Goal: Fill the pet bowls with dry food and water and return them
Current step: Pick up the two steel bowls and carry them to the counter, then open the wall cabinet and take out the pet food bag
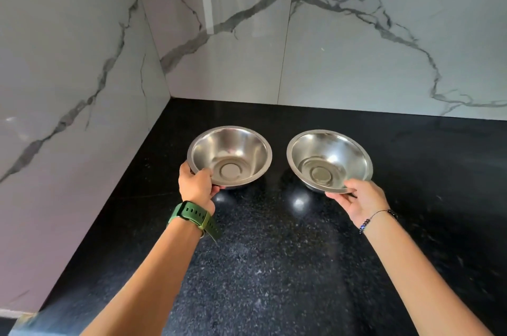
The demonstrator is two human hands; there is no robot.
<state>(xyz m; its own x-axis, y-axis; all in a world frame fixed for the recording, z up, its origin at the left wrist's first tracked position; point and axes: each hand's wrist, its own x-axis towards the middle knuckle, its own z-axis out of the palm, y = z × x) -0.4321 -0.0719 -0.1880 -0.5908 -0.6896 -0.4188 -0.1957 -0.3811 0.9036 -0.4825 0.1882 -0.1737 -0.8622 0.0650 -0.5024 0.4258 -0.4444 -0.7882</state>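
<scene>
Marble-veined wall tiles meet at a corner behind a black speckled bench (pixel 274 267), seen from the head camera. Two empty steel bowls sit side by side near the far corner, apart from each other. The left hand (pixel 196 184), a green watch strap (pixel 193 216) on its wrist, grips the near rim of the left bowl (pixel 230 156), thumb over the edge. The right hand (pixel 362 200), with a beaded bracelet (pixel 378 216), pinches the near rim of the right bowl (pixel 329 160), which appears tipped toward the person. Neither bowl holds food or water yet. Filling likely goes best with both bowls kept level and rims held firmly, since thin steel can slip.
</scene>
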